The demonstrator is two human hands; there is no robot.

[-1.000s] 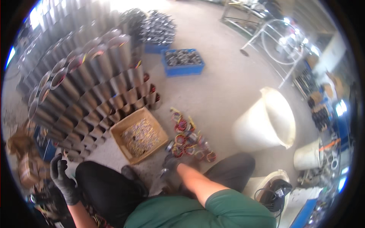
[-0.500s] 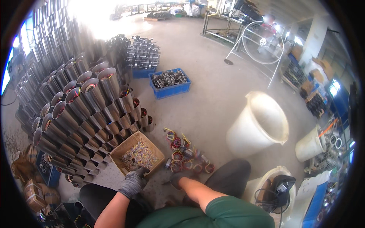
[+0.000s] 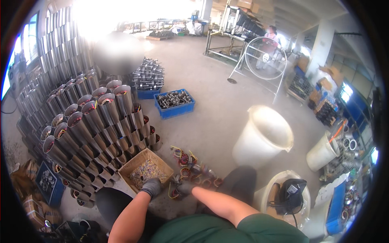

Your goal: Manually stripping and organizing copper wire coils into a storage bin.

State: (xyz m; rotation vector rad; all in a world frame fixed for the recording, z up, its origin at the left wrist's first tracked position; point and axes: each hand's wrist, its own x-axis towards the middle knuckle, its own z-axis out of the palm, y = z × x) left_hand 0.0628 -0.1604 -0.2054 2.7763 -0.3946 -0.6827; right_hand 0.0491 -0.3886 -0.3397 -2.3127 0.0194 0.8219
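My left hand [image 3: 152,186], in a grey glove, is at the near edge of a cardboard box [image 3: 160,159]; its fingers are too unclear to read. Many small coloured wire scraps [image 3: 146,170] cover the bottom of the box. Just right of it, my right hand [image 3: 186,188], also gloved, is closed on a small wound motor stator [image 3: 174,189] with coloured leads, held low between my knees. Beyond this hand lies a loose heap of similar red-rimmed stators [image 3: 184,158] with yellow and dark wires, on the floor.
Stacked metal tubes [image 3: 97,117] with wires inside rise at the left. A blue crate [image 3: 177,110] of metal parts stands ahead. White tubs [image 3: 259,135] are at the right, one near me holding a black corded device [image 3: 292,193]. A fan [image 3: 265,58] and a person [image 3: 272,34] are farther back.
My head view has tilted up and shifted. A stator with leads now shows at my right hand, which is nearer the box. My left hand stays by the box's near edge.
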